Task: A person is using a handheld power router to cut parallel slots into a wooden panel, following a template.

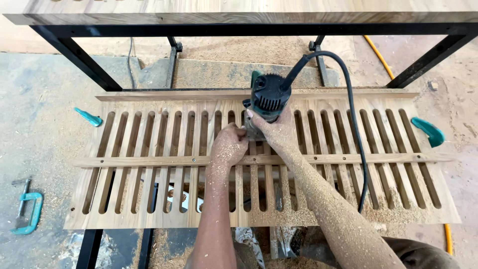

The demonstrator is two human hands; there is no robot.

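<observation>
A teal clamp (27, 211) lies on the floor at the near left. On the slotted wooden panel (149, 164), both sawdust-coated forearms reach straight away. The left hand (230, 146) is curled against the router's base; the right hand (275, 130) grips the green-black router (268, 98), standing upright at the panel's far middle.

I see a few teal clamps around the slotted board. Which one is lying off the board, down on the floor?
The C-shaped clamp at far left lies on the dusty floor, clear of the slotted board. The other two teal clamp handles sit at the board's left and right edges.
</observation>
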